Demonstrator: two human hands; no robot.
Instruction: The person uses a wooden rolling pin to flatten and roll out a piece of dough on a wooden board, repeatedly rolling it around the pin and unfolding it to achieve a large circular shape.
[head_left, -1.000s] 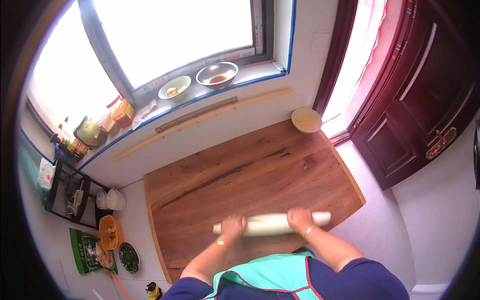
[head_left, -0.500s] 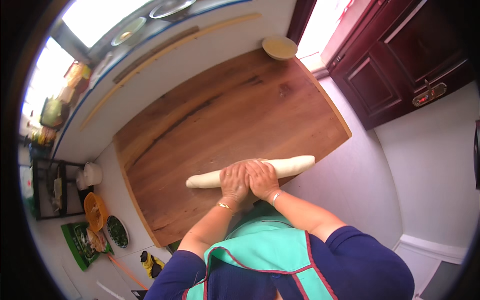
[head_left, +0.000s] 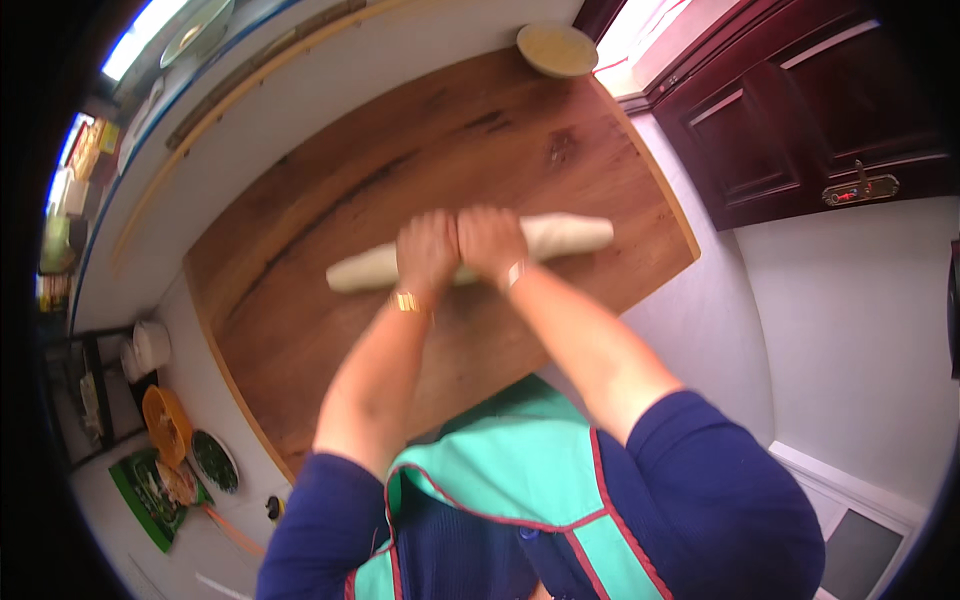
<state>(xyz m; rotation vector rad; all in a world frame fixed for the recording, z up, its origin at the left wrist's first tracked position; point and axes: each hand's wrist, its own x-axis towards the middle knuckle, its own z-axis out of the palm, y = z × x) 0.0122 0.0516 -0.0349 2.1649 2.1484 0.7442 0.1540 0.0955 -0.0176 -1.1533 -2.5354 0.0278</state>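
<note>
Left hand [head_left: 428,252], right hand [head_left: 492,242]: side by side atop the pale roll [head_left: 567,236]'s middle; finger closure blurred, cannot tell
Roll's place: on wooden board [head_left: 325,350]
Long axis: near-left to far-right

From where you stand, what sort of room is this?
Probably a home kitchen: a pale roll, seemingly dough, lies on a broad wooden tabletop, with dark plated greens off to the left.

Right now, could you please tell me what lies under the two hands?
Under the left hand and right hand is a long pale dough roll, on the wooden board. Both its ends show; most of its middle is covered and cannot be seen.
</note>
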